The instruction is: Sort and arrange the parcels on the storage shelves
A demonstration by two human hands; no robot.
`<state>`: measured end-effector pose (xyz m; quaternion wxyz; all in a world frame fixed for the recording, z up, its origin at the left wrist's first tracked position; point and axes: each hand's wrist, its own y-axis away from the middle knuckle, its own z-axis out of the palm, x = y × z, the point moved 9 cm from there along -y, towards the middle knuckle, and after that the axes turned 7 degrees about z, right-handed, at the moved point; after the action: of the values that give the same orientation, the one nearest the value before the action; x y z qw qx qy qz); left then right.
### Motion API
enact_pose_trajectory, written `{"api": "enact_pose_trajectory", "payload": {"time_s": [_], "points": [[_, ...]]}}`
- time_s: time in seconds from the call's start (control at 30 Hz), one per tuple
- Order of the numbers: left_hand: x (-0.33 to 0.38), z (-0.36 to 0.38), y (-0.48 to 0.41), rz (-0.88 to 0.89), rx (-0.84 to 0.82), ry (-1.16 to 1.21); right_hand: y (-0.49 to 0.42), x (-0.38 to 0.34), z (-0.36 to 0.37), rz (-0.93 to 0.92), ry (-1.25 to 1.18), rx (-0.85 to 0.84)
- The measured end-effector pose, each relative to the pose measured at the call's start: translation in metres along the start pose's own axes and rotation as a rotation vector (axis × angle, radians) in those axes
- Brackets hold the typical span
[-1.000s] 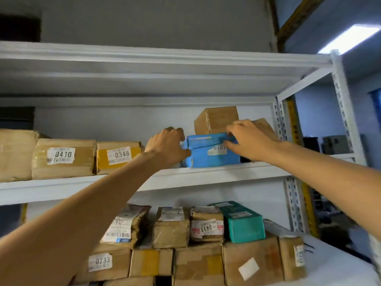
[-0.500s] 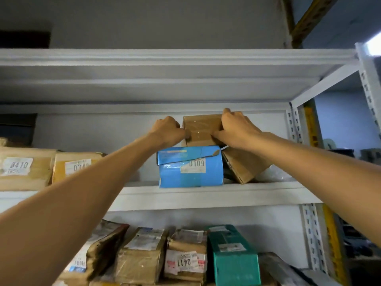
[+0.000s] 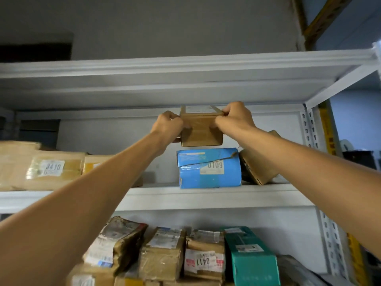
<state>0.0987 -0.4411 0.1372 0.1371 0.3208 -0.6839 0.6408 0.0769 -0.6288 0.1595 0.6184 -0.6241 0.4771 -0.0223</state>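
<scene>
The white shelving (image 3: 206, 199) filled the view, and the step in hand looked to be finding a place on it for the small brown box (image 3: 201, 131). The box hung in the air just under the upper shelf (image 3: 185, 79), directly above the blue parcel (image 3: 209, 172) marked 0109 and clear of it. It was gripped from both sides: the left hand (image 3: 168, 127) curled round its left edge, the right hand (image 3: 235, 118) round its upper right corner, with fingers wrapped onto the front face. To do it well, I judged, the box wanted lowering level and square, with the white label on its top face turned to the front so the number read like the others. The blue parcel's torn lid seemed a poor seat, so the bare shelf between it and the parcel marked 0410 (image 3: 53, 170) seemed the better spot. The tilted brown parcel (image 3: 257, 168) leaning just beside the blue one's right side might slip if nudged. The shelf boards were smooth white painted metal, carried on a perforated post (image 3: 309, 129) at the right. Below stood a crowded row, among it a teal box (image 3: 251, 256) and a parcel marked 0411 (image 3: 204, 256). Behind rose a plain grey wall (image 3: 165, 23), with a dark opening (image 3: 35, 52) at upper left.
</scene>
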Motion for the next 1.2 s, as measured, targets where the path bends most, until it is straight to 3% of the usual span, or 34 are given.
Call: {"api": "enact_pose_trajectory", "payload": {"time_s": [0.3,0.4,0.53,0.73,1.03,1.2], "points": [[-0.013,-0.054,0.017,0.012,0.107,0.268,0.047,-0.033,0.021,0.035,-0.203,0.055],[-0.023,-0.065,0.021,-0.019,0.072,0.34,0.058,-0.04,0.034,0.032,-0.204,0.025],[-0.022,-0.074,0.03,0.041,-0.013,0.299,0.068,-0.054,0.045,-0.011,-0.136,-0.01],[-0.021,-0.089,0.043,0.089,0.017,0.286,0.075,-0.056,0.049,-0.004,-0.15,-0.048],[0.016,-0.045,0.06,0.211,-0.036,0.355,0.09,-0.045,-0.012,-0.082,-0.085,0.041],[0.023,0.005,0.084,0.232,-0.049,0.475,0.103,-0.023,-0.053,-0.095,0.071,0.1]]}}
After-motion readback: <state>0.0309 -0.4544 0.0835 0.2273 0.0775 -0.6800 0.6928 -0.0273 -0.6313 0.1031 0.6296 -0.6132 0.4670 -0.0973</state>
